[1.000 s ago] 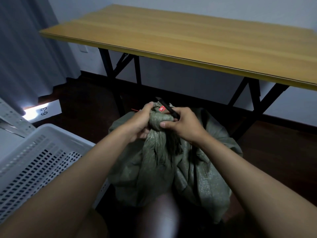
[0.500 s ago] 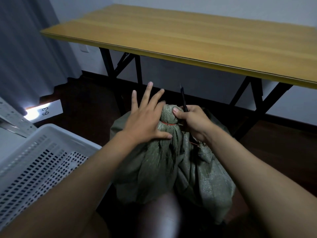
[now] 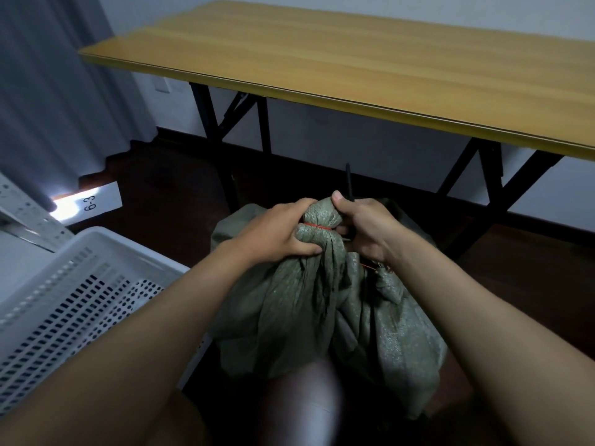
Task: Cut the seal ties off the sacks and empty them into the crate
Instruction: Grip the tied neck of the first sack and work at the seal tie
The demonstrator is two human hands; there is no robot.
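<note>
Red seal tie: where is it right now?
Head view, centre: the red seal tie circles the bunched neck of the green sack, between the left hand and the right hand, in front of the wooden table.

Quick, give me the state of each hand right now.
Left hand: grips the tied neck of the green sack.
Right hand: holds a thin black tool, thumb on the sack top above the red tie.

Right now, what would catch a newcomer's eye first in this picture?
Two bare hands at the centre: the left hand grips the gathered neck of a green sack, bound by a red tie. The right hand holds a dark tool. A white crate sits lower left.
</note>
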